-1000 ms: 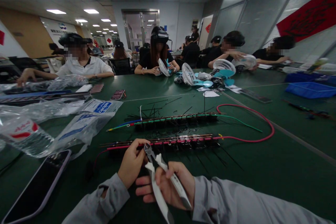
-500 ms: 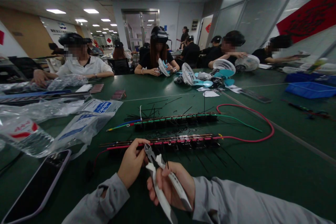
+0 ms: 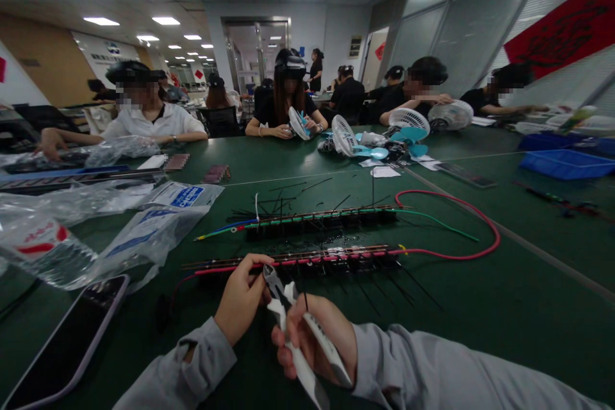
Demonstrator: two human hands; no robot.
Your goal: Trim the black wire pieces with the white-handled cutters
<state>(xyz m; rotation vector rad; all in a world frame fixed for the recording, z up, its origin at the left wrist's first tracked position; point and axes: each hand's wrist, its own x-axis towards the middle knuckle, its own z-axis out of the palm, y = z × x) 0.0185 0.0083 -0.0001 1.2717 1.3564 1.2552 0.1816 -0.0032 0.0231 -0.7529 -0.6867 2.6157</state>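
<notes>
My right grip [image 3: 323, 332] clasps cutters [image 3: 275, 282]; left grip [image 3: 240, 301] probably steadies the harness [image 3: 336, 257] — its pinch I can't tell.

Left hand [image 3: 241, 300] near curled right hand [image 3: 314, 336]

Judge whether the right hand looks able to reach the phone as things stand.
Probably not easily: the right hand holds the pliers, and the left hand and left sleeve lie between it and the phone.
</notes>
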